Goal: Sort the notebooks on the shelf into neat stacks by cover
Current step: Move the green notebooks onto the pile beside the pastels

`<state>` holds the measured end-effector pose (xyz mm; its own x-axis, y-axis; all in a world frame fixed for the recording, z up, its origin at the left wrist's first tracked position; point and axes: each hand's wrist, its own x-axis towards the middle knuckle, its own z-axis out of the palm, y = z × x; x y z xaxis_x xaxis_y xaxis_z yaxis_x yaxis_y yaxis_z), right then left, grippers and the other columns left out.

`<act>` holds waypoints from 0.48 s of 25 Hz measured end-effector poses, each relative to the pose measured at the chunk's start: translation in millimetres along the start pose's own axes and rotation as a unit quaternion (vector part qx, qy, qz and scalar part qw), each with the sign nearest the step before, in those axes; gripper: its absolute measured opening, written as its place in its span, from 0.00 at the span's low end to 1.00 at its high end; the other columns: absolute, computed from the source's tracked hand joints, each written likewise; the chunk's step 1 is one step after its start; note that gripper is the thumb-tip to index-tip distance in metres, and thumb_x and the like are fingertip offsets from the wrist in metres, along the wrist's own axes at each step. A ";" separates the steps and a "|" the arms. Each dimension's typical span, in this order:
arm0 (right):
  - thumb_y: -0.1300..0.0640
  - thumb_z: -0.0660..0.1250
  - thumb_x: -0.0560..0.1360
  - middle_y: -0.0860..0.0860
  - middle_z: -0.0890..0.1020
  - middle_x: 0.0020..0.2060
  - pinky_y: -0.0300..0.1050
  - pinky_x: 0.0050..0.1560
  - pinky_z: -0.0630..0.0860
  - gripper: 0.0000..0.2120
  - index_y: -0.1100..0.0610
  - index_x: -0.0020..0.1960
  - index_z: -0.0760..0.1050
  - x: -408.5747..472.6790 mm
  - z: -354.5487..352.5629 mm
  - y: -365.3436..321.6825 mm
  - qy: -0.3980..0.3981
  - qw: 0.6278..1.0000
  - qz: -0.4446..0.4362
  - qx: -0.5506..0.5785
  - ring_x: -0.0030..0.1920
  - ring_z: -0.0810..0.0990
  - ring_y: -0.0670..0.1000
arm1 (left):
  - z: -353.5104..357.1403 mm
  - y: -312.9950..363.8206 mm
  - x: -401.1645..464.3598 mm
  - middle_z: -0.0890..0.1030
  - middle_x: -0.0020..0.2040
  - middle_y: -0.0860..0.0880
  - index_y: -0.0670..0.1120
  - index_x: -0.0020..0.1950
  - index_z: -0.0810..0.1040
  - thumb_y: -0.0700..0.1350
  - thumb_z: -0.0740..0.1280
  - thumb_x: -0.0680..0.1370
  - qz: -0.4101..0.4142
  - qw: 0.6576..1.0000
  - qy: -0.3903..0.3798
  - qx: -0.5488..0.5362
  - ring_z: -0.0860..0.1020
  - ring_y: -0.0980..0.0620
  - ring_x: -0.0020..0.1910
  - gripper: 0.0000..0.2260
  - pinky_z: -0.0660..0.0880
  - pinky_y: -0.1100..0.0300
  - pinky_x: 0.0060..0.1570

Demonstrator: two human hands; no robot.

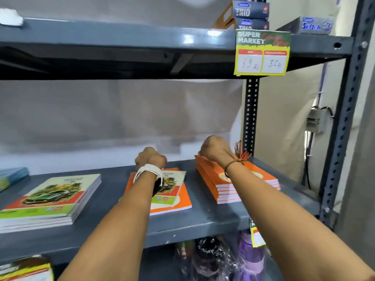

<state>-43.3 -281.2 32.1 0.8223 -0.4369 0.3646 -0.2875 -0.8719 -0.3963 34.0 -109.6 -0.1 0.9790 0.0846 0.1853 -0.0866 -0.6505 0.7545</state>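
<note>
Three piles of notebooks lie on the grey shelf. At the left is a stack with green-car covers. In the middle a single car-cover notebook lies on an orange notebook. At the right is a stack of orange notebooks. My left hand, a white watch on its wrist, curls over the far edge of the middle pile. My right hand, with a thread bracelet, curls over the far left corner of the orange stack. The fingers of both hands are hidden behind the knuckles.
Blue-covered notebooks lie at the far left edge. The shelf above carries a price tag and blue boxes. A perforated upright post stands behind the orange stack. Wrapped bottles sit on the shelf below.
</note>
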 end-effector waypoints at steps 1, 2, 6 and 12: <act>0.53 0.71 0.72 0.60 0.83 0.57 0.45 0.54 0.77 0.16 0.59 0.57 0.81 -3.5 11.3 -17.7 -0.029 0.999 -0.028 -0.003 0.59 0.81 0.60 | -15.2 -10.9 0.4 0.85 0.45 0.43 0.42 0.45 0.83 0.43 0.70 0.67 0.003 0.999 0.021 0.049 0.83 0.42 0.49 0.09 0.79 0.57 0.47; 0.53 0.71 0.71 0.59 0.83 0.57 0.44 0.52 0.77 0.16 0.59 0.56 0.81 -7.9 23.5 -33.1 -0.067 0.997 -0.048 -0.014 0.59 0.81 0.59 | -28.3 -22.9 -0.5 0.84 0.50 0.42 0.41 0.49 0.82 0.43 0.69 0.70 0.005 0.995 0.039 0.097 0.81 0.40 0.53 0.10 0.77 0.55 0.48; 0.51 0.69 0.72 0.57 0.83 0.55 0.43 0.45 0.75 0.16 0.59 0.55 0.80 -23.5 65.9 -60.0 -0.119 0.985 -0.088 -0.091 0.56 0.82 0.58 | -57.0 -63.4 -4.6 0.81 0.58 0.39 0.42 0.55 0.80 0.44 0.65 0.75 -0.003 0.978 0.028 0.209 0.78 0.38 0.59 0.12 0.76 0.53 0.53; 0.38 0.71 0.68 0.52 0.84 0.45 0.39 0.39 0.73 0.22 0.56 0.35 0.72 -32.3 74.7 -63.6 -0.106 0.987 -0.069 -0.104 0.45 0.81 0.54 | -64.8 -79.7 -3.6 0.85 0.50 0.44 0.42 0.48 0.82 0.48 0.68 0.69 -0.034 0.977 -0.080 0.194 0.83 0.44 0.50 0.13 0.78 0.58 0.49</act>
<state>-14.9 -195.1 -17.4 0.9385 -0.2744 0.2095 -0.2424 -0.9559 -0.1658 25.4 -9.2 -20.1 0.9990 0.0394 0.0187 0.0263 -0.8869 0.4611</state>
